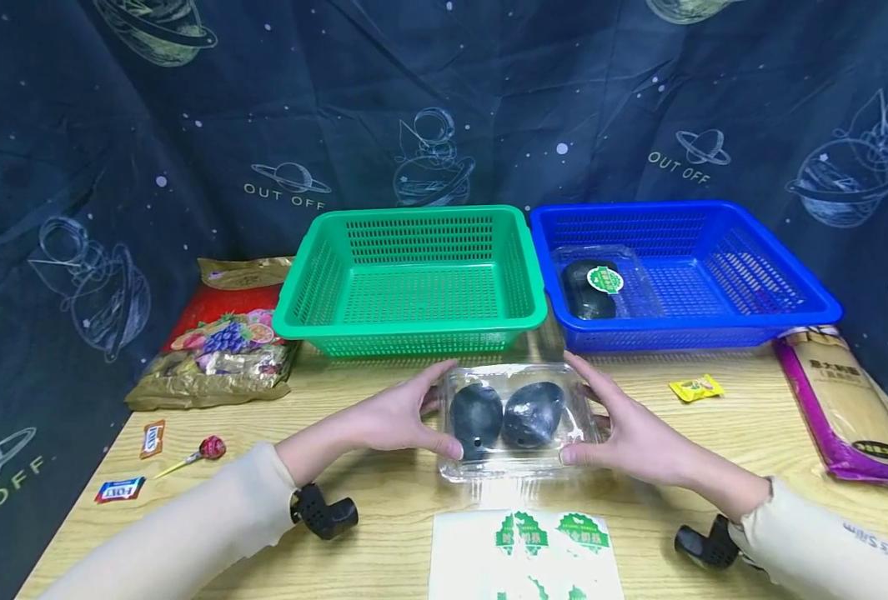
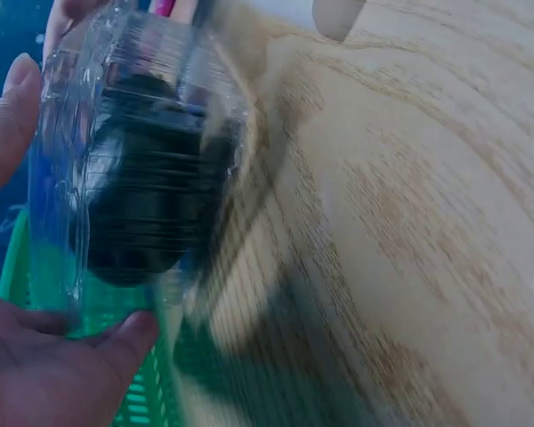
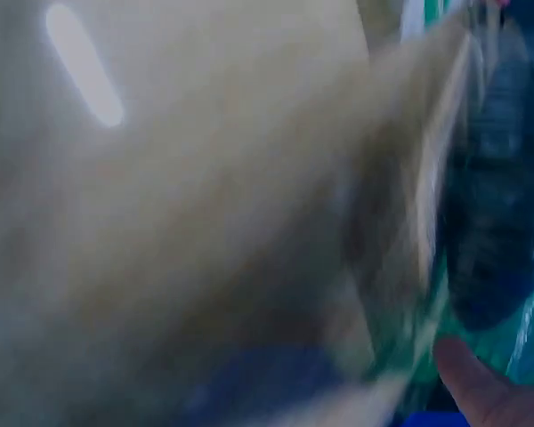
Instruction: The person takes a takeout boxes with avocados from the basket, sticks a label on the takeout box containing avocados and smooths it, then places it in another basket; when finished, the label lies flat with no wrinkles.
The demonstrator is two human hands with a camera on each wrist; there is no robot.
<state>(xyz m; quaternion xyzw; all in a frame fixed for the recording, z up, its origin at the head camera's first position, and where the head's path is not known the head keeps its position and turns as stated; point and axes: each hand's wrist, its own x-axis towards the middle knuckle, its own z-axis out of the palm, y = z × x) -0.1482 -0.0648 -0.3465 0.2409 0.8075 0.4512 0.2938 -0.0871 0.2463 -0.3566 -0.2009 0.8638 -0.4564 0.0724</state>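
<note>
A clear plastic clamshell box [image 1: 489, 473] is held above the table in the head view, with two dark oval fruits [image 1: 534, 414] like avocados inside. My left hand [image 1: 398, 414] grips its left end, thumb at the front edge and fingers behind. At the right end, my right hand [image 1: 634, 435] grips it in the same way. The left wrist view shows the box [image 2: 107, 178] tilted near the thumb and fingers. Blur covers much of the right wrist view, where a dark fruit [image 3: 494, 196] shows beside a fingertip. A sheet of green round stickers [image 1: 462, 554] lies in front.
Behind stand a green basket [image 1: 413, 340] and a blue basket [image 1: 706, 335], the latter holding a stickered box [image 1: 639, 279]. A candy bag [image 1: 218, 350], lollipop [image 1: 212, 447] and small wrapped sweets [image 1: 153, 438] lie left. On the right are a yellow sweet [image 1: 696, 387] and a purple-edged noodle pack [image 1: 849, 400].
</note>
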